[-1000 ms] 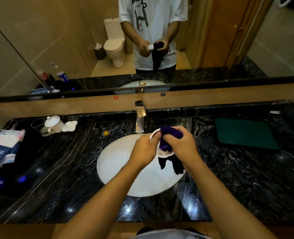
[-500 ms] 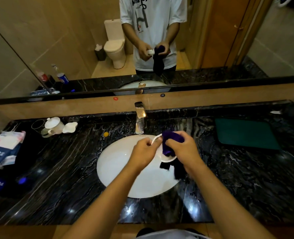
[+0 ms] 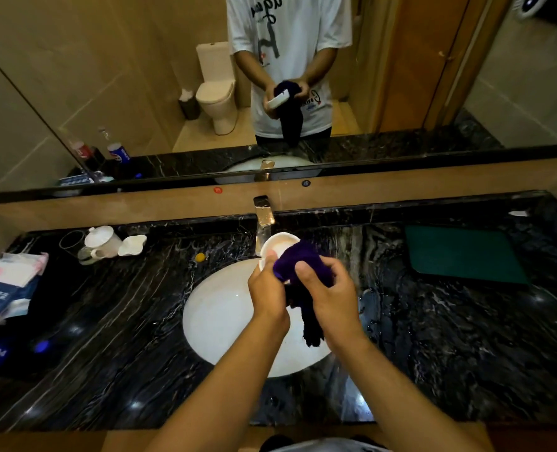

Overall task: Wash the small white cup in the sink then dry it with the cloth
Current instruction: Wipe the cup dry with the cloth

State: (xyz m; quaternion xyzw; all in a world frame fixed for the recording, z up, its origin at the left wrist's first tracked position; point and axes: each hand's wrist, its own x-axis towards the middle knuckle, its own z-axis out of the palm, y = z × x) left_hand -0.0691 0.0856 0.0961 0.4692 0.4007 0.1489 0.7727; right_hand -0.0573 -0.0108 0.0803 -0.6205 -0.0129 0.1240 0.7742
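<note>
My left hand (image 3: 267, 290) grips the small white cup (image 3: 277, 246) by its rim, above the far edge of the white oval sink (image 3: 224, 318). The cup's mouth faces up and away from me. My right hand (image 3: 327, 288) holds a dark purple cloth (image 3: 300, 264) bunched against the cup's near side, and the cloth's tail hangs down over the basin. Both hands are just in front of the metal tap (image 3: 263, 220). The cup's lower part is hidden by the cloth and my fingers.
On the black marble counter (image 3: 433, 337), a white lidded cup (image 3: 102, 241) and white dish (image 3: 132, 245) stand at back left. Tissue packs (image 3: 7, 288) lie far left, a green mat (image 3: 463, 254) at back right. A mirror runs behind the tap.
Both hands have lifted the cup and cloth up and away, toward the tap. The cup has tilted so its mouth now shows, and the cloth has shifted over its near side.
</note>
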